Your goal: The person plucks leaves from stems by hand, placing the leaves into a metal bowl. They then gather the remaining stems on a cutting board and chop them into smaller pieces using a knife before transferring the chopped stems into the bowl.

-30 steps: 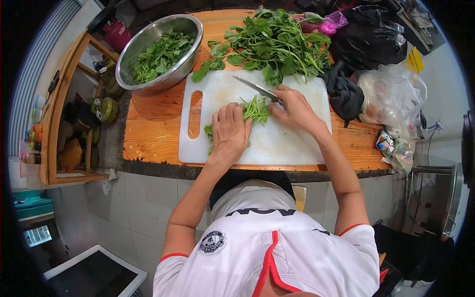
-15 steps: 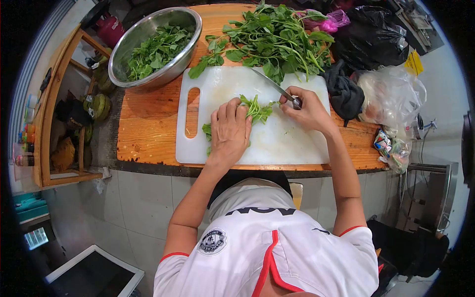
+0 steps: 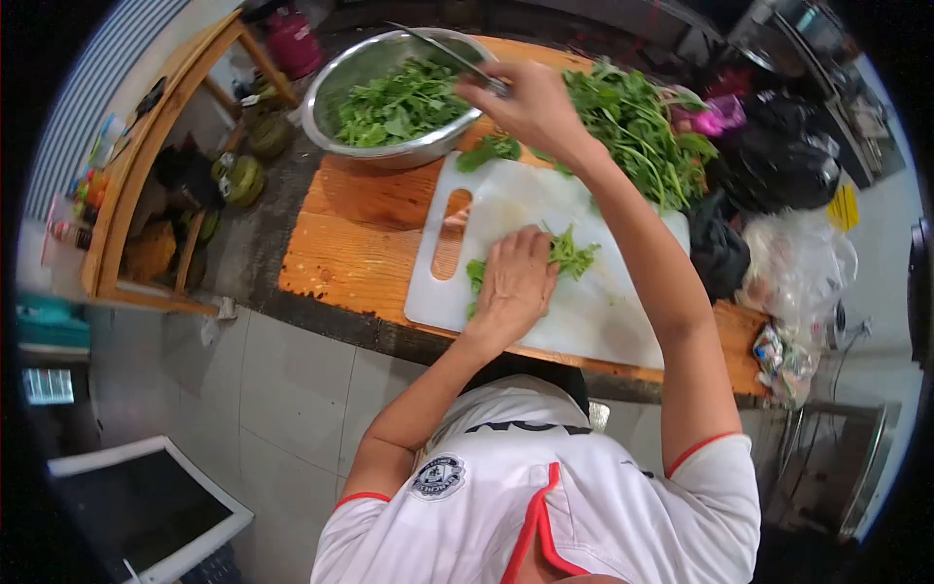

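Note:
My left hand [image 3: 518,282] presses down on a bunch of cut greens [image 3: 571,253], its fingers together around them on the white cutting board [image 3: 438,297]. My right hand [image 3: 525,100] is raised over the right rim of the steel bowl [image 3: 316,122], closed on the handle of a knife [image 3: 438,51]. The blade points up and left above the bowl. Chopped leaves [image 3: 404,102] lie inside the bowl. A large pile of leafy stems [image 3: 637,131] rests behind the board, partly hidden by my right arm.
The wooden table [image 3: 350,243] carries a dark cloth [image 3: 718,243], black plastic bags [image 3: 783,151], a pink bag [image 3: 715,115] and a clear plastic bag [image 3: 798,268] on the right. A wooden shelf frame [image 3: 175,117] stands at the left, with green gas cylinders [image 3: 238,180] near it.
My right hand has lifted the knife from the board up and left to the bowl. My left hand stays on the greens. The whole view has turned and shifted.

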Demonstrator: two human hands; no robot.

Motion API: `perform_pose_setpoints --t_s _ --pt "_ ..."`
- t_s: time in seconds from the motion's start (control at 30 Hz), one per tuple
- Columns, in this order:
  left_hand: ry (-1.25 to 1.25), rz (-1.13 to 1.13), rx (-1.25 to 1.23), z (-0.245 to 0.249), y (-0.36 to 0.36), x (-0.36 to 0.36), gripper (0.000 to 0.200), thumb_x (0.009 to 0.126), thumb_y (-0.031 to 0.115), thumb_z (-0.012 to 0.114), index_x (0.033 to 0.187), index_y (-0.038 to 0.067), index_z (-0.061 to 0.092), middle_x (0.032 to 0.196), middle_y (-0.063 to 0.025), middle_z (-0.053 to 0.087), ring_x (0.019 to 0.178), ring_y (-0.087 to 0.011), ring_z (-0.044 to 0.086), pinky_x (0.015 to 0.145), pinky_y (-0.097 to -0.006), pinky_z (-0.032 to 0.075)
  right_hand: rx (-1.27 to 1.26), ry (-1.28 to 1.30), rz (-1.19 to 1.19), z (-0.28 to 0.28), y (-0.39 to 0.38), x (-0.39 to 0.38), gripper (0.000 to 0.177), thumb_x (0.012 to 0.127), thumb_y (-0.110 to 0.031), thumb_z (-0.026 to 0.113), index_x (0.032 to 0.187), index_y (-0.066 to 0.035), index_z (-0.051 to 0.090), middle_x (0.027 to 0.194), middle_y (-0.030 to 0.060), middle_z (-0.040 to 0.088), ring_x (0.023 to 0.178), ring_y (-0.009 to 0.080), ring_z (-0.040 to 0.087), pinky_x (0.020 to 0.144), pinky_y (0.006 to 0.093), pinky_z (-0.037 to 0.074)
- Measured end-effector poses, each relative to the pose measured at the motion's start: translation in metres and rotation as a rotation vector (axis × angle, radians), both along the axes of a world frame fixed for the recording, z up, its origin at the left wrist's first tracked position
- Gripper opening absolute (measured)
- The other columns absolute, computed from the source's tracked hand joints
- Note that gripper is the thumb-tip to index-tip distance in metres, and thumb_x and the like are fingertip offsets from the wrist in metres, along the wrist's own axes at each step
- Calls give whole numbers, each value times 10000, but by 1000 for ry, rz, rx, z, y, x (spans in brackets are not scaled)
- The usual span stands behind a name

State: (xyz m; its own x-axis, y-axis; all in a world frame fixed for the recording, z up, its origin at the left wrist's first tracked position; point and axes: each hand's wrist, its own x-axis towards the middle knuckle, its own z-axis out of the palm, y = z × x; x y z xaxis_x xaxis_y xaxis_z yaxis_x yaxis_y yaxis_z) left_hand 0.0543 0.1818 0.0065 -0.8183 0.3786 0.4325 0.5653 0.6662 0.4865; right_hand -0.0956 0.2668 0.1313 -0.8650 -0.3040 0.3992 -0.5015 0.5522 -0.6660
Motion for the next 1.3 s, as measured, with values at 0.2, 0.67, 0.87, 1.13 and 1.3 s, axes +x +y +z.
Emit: perform_pose_setpoints --t_s 0.2,0.67,0.87,1.13,1.3 --pt "-9 -22 38 2 1 1 281 873 130 595 1082 -30 495 1092 -207 491 1023 -373 477 896 -475 385 -10 -306 73 12 33 59 396 928 -265 572 1229 -9 594 698 155 627 578 224 579 623 384 482" --pt "-50 67 -66 7 8 -2 217 872 118 556 1028 -20 496 1056 -176 493 1051 -344 460 947 -464 345 -51 -455 -345 -73 80 259 555 891 86 487 1414 -99 467 844 236 603 661 269 576 697 289 491" --pt "-37 55 -60 4 7 -2 227 874 125 561 1042 -13 496 1084 -174 493 1065 -343 459 941 -462 343 9 -430 -300 -78 84 243 581 888 81 500 1420 -150 469 785 239 588 653 311 587 682 326 500" --pt "-34 30 -120 1 6 -3 224 858 126 593 1020 6 496 1088 -155 493 1067 -326 463 942 -458 346 58 -458 -270 -80 91 235 605 873 60 522 1430 -165 452 739 229 589 606 358 582 642 370 501" --pt "-44 30 -156 -1 6 -4 233 851 128 608 1021 12 498 1101 -148 491 1081 -321 460 955 -460 343 159 -424 -249 -81 85 228 621 859 53 533 1434 -159 435 703 208 577 605 362 584 616 427 490"
